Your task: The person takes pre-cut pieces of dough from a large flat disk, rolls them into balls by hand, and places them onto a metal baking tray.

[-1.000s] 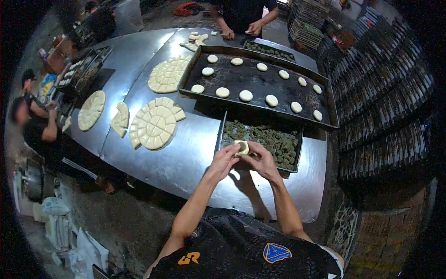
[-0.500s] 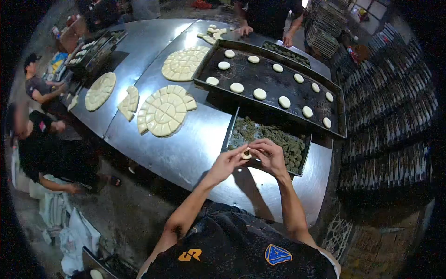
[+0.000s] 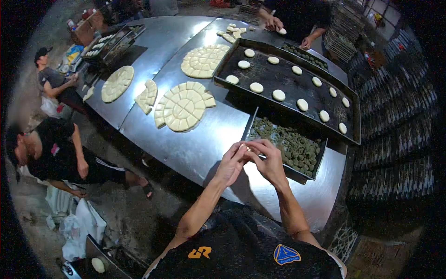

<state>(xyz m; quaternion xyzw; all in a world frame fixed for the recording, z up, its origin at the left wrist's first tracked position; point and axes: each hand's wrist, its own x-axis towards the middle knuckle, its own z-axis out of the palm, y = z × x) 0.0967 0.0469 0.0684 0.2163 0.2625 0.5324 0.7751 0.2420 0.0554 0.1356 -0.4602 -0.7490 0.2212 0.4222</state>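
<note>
Over the near edge of the metal table, my left hand [image 3: 231, 162] and my right hand [image 3: 268, 160] meet, fingers closed around a small piece of pale dough [image 3: 247, 149]. Most of the piece is hidden by the fingers. Just behind them lies a tray of dark green filling [image 3: 297, 148] in lumps. Beyond it, a large black baking tray [image 3: 274, 76] holds several flat white rounds. Left of the trays, a cut dough disc [image 3: 181, 107] rests on the table, with another cut disc [image 3: 204, 61] behind it.
A co-worker [image 3: 297, 18] across the table holds a white round. Two people [image 3: 55, 83] are at the left, one bent low. Stacked trays [image 3: 395, 125] stand at the right. A further dough disc [image 3: 117, 84] lies on the left of the table [image 3: 139, 125].
My fingers have closed further over the dough, whose dark opening no longer shows. The view has shifted, so the table sits further right. The co-worker opposite now has a white round raised.
</note>
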